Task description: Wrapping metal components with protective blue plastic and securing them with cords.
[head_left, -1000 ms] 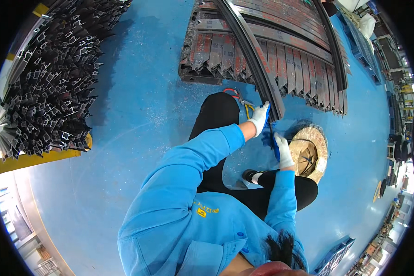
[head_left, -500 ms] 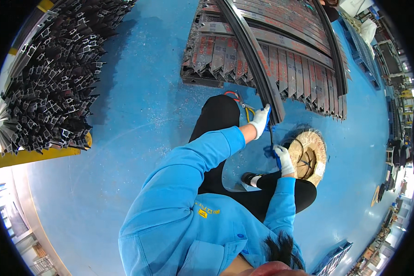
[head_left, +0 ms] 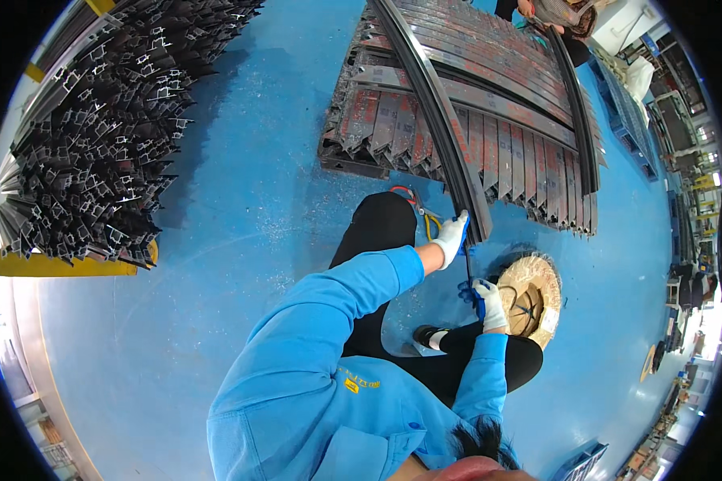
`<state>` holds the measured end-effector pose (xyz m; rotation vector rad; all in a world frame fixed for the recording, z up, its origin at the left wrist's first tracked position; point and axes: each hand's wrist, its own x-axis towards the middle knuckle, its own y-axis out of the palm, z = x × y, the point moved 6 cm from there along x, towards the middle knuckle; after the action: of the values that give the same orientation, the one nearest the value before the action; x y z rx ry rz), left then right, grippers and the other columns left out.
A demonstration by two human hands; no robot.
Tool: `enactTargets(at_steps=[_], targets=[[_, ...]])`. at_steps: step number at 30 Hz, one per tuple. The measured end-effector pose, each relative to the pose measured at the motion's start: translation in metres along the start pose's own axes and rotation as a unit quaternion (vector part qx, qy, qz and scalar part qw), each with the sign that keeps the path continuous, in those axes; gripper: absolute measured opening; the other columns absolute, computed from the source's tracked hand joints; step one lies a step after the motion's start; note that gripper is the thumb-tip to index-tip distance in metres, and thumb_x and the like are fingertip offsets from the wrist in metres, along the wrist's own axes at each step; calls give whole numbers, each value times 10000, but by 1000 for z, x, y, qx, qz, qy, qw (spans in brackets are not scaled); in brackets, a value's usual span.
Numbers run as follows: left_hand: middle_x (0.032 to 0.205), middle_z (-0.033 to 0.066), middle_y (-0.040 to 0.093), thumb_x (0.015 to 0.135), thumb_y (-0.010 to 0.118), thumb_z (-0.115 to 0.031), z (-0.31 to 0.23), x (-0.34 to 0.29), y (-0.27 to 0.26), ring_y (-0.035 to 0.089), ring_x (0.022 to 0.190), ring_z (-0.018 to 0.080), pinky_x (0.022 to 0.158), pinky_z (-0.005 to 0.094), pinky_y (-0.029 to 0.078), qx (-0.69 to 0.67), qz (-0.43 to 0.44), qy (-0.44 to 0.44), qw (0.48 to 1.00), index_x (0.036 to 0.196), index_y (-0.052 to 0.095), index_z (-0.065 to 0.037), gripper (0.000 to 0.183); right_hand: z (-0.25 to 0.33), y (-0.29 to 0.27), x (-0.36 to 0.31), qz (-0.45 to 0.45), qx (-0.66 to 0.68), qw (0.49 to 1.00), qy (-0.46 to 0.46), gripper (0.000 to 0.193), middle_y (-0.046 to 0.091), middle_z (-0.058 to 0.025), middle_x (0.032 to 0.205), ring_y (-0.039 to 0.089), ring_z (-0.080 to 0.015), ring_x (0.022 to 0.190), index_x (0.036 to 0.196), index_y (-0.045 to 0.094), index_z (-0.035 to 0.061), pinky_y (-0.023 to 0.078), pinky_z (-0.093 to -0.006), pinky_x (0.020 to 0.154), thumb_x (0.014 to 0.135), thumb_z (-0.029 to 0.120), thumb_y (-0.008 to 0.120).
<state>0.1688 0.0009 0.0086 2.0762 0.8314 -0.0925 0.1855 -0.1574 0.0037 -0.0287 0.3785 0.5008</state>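
Observation:
My left hand [head_left: 452, 239], in a white glove with a blue palm, closes round the near end of a long dark metal profile [head_left: 437, 104]. That profile slants across the stack and sticks out over its near edge. A thin black strip [head_left: 468, 266] runs from the profile's end down to my right hand [head_left: 490, 304]. The right hand wears the same kind of glove and is closed on the strip; its fingertips are partly hidden. Beside it on the floor lies a round coil [head_left: 535, 272] in tan wrapping, with black strip showing in its hollow.
Grey profiles [head_left: 489, 152] lie stacked on a dark pallet [head_left: 353, 164] ahead. Yellow-handled and red-handled tools [head_left: 431, 224] lie by my knee. A big pile of dark profiles [head_left: 96, 144] stands left on a yellow support [head_left: 64, 263]. A co-worker's hand [head_left: 526, 8] shows at the far right.
The whole view has shifted, so the stack and coil sit lower in it. More of the co-worker shows at the top. Both my hands keep their holds, with little movement against the profile.

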Motion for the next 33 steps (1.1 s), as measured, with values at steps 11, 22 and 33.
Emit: enactTargets(at_steps=[11,22,33], targets=[[916,114,641,864,562,-243,-2,2,0,633,713,222,597,359,550,7,2,11,1000,1083,566,-43,296,-2,-27,-29,114,-49,983,138,206,645,-95,792,587,-160,634,936,620,-49,471,-221,621,864,124,533],[909,112,640,860,564,-220,2,3,8,633,705,219,592,354,550,15,7,9,1000,1083,566,-43,284,23,-4,-14,57,-43,997,33,184,649,-105,786,592,-168,622,927,612,-50,482,-241,598,846,108,565],[902,111,640,856,566,-198,3,5,12,632,697,216,588,349,551,23,7,7,1000,1082,565,-43,274,1,-6,8,-24,19,998,46,197,646,-102,785,572,-154,601,921,625,-32,469,-225,603,850,141,564]])
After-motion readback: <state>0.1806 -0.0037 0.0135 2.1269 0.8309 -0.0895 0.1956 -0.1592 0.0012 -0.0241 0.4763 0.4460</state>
